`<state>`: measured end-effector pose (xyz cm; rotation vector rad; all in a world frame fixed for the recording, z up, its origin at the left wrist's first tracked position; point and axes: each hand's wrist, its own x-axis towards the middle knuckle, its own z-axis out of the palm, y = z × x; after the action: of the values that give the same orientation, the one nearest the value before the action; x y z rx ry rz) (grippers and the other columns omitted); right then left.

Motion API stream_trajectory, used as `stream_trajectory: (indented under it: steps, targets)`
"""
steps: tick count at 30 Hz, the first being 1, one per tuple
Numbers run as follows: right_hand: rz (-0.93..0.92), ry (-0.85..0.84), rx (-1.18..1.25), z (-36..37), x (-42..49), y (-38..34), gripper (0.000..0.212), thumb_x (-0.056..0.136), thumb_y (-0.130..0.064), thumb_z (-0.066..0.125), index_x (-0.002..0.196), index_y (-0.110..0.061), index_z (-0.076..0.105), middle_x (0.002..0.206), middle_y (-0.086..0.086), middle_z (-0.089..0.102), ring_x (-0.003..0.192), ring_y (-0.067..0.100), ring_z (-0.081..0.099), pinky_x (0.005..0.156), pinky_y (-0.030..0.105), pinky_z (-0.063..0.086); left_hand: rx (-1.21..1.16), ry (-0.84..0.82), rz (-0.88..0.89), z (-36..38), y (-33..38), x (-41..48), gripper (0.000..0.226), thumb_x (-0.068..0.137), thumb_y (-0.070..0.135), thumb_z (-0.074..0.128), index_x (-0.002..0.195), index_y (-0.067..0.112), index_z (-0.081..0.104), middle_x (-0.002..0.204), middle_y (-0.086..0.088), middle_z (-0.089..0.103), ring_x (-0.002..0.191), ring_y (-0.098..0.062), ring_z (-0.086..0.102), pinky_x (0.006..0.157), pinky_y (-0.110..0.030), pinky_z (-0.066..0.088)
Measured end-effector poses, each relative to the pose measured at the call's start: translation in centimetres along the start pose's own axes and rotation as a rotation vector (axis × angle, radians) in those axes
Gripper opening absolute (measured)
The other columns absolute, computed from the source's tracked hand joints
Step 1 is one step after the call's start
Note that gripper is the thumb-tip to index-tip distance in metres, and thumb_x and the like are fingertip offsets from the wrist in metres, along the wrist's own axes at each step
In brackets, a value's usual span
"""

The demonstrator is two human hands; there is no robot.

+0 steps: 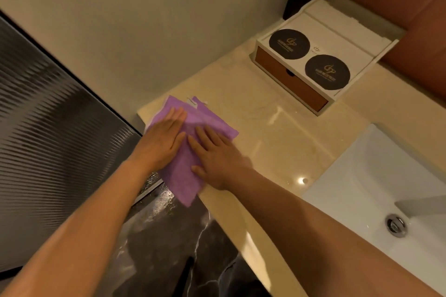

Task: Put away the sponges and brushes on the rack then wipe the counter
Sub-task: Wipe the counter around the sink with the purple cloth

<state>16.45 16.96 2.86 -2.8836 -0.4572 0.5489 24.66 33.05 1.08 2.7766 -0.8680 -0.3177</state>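
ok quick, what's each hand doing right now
Left hand: open, flat, pressing the purple cloth on the counter.
Right hand: open, flat on the same cloth.

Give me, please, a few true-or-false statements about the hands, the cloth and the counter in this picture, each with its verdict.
1. Both the left hand and the right hand lie flat on the purple cloth. True.
2. The cloth lies inside the sink. False: it lies at the left end of the counter, and the sink is off to the right.
3. Two black discs sit on top of the white box. True.
4. The right hand grips a brush. False: its fingers are straight on the cloth, and no brush is in view.
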Motion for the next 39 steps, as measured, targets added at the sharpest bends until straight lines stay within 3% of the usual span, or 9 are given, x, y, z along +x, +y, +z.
stream_trajectory:
  steps: [3,6,16,24,29,31,35,37,39]
  targets:
    - [0.034,0.026,0.013,-0.8,1.9,0.2,0.07,0.096,-0.045,0.035,0.151,-0.019,0.002,0.159,0.01,-0.004,0.147,0.026,-0.004,0.117,0.04,0.005,-0.12,0.05,-0.041,-0.8,-0.7,2.6,0.051,0.096,0.024,0.035,0.143,0.005,0.032,0.153,-0.012,0.027,0.144,-0.024,0.019,0.116,-0.031,0.014]
    - [0.09,0.05,0.04,-1.0,2.8,-0.4,0.068,0.097,-0.043,0.032,0.15,-0.016,0.0,0.159,0.013,-0.006,0.147,0.029,-0.005,0.117,0.04,0.005,-0.242,0.085,-0.016,-1.4,-1.1,4.3,0.044,0.095,0.007,0.043,0.139,0.006,0.039,0.151,-0.009,0.033,0.143,-0.02,0.024,0.115,-0.03,0.02]
    - [0.297,0.094,0.091,-1.2,4.3,1.2,0.069,0.098,-0.044,0.027,0.149,-0.01,-0.006,0.157,0.019,-0.008,0.146,0.035,-0.007,0.117,0.045,0.003,-0.344,0.1,0.04,-1.4,1.3,10.4,0.042,0.093,0.001,0.038,0.134,0.009,0.045,0.145,-0.005,0.042,0.137,-0.018,0.034,0.108,-0.016,0.018]
    - [0.479,0.152,0.057,-1.5,0.8,7.3,0.067,0.097,-0.049,0.022,0.15,-0.013,0.001,0.158,0.019,-0.002,0.146,0.036,-0.002,0.116,0.045,0.01,-0.302,-0.01,0.184,0.3,8.1,16.2,0.041,0.097,0.009,0.032,0.136,0.013,0.043,0.147,-0.006,0.04,0.139,-0.019,0.031,0.117,-0.036,0.022]
    - [0.516,0.162,0.082,-0.7,-2.2,8.0,0.068,0.097,-0.049,0.024,0.15,-0.012,0.002,0.157,0.02,0.0,0.145,0.037,0.0,0.116,0.044,0.011,-0.208,0.032,0.276,1.9,11.2,15.3,0.041,0.098,0.009,0.032,0.137,0.009,0.044,0.149,-0.006,0.037,0.142,-0.017,0.026,0.117,-0.031,0.016]
    - [0.555,0.153,0.077,0.0,-3.6,7.7,0.068,0.097,-0.048,0.027,0.15,-0.01,0.008,0.157,0.021,0.006,0.145,0.039,0.007,0.115,0.045,0.017,-0.179,0.085,0.344,2.3,12.4,14.0,0.041,0.095,0.01,0.032,0.131,0.001,0.05,0.142,-0.014,0.047,0.136,-0.026,0.038,0.114,-0.036,0.025]
    - [0.661,0.225,0.064,1.5,-7.0,7.2,0.065,0.087,-0.05,0.032,0.134,-0.009,0.049,0.136,0.022,0.051,0.124,0.041,0.05,0.093,0.046,0.048,-0.146,0.142,0.47,3.8,15.1,11.6,0.04,0.088,0.007,0.037,0.116,-0.008,0.06,0.121,-0.024,0.062,0.116,-0.038,0.057,0.098,-0.05,0.045]
    - [0.672,0.224,0.068,1.9,-8.7,7.1,0.065,0.085,-0.05,0.029,0.129,-0.009,0.055,0.129,0.021,0.058,0.118,0.039,0.056,0.087,0.045,0.052,-0.129,0.159,0.494,4.1,16.3,10.4,0.041,0.085,0.006,0.037,0.116,-0.008,0.061,0.12,-0.023,0.063,0.114,-0.036,0.059,0.097,-0.046,0.045]
    - [0.644,0.25,0.074,3.0,-10.6,6.5,0.063,0.087,-0.049,0.034,0.131,-0.009,0.052,0.131,0.021,0.056,0.121,0.039,0.054,0.092,0.045,0.049,-0.128,0.156,0.497,4.8,17.2,8.6,0.043,0.083,0.006,0.036,0.116,-0.008,0.061,0.121,-0.023,0.062,0.114,-0.036,0.059,0.099,-0.043,0.042]
